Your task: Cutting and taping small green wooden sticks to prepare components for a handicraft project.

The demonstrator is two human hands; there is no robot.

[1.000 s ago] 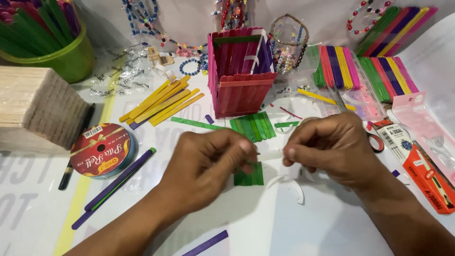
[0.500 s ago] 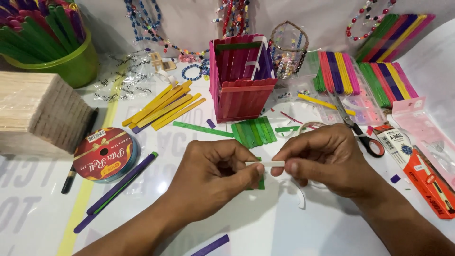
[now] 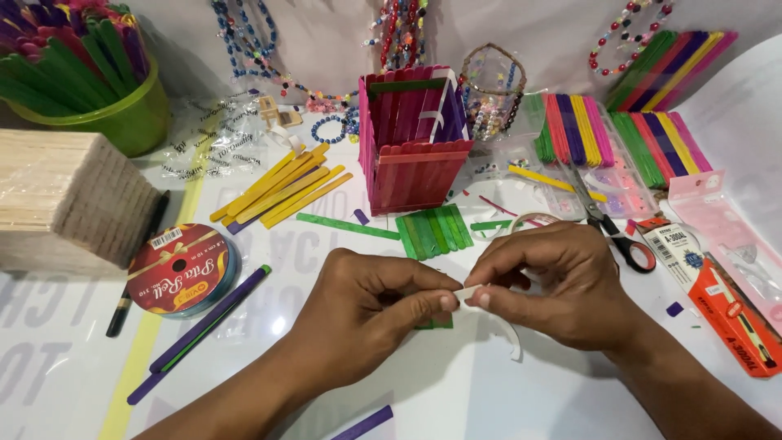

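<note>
The left hand (image 3: 371, 305) and the right hand (image 3: 562, 285) meet in the middle of the white table (image 3: 456, 391), and both pinch the same little white strip (image 3: 471, 292) between thumb and fingertip. The fingertips almost touch each other. A loose white tail of the strip (image 3: 509, 330) curls down below the right hand and rests on the table. A small green piece (image 3: 436, 323) peeks out under the left hand. Half a second ago the hands were a bit further apart and more of the white strip showed between them; now they have come closer, so only a tiny bit shows. One second ago the green piece under the hands was easier to see, and now the left hand covers most of it. Just behind the hands lies a row of green sticks (image 3: 433, 231), and behind that stands a pink box made of sticks (image 3: 415, 167). Yellow sticks (image 3: 281, 194) lie to the left of the box. A red ribbon roll (image 3: 181, 269) sits near the left arm, with a purple stick (image 3: 204, 330) just beside it. Scissors (image 3: 615, 228) lie near the right hand
</note>
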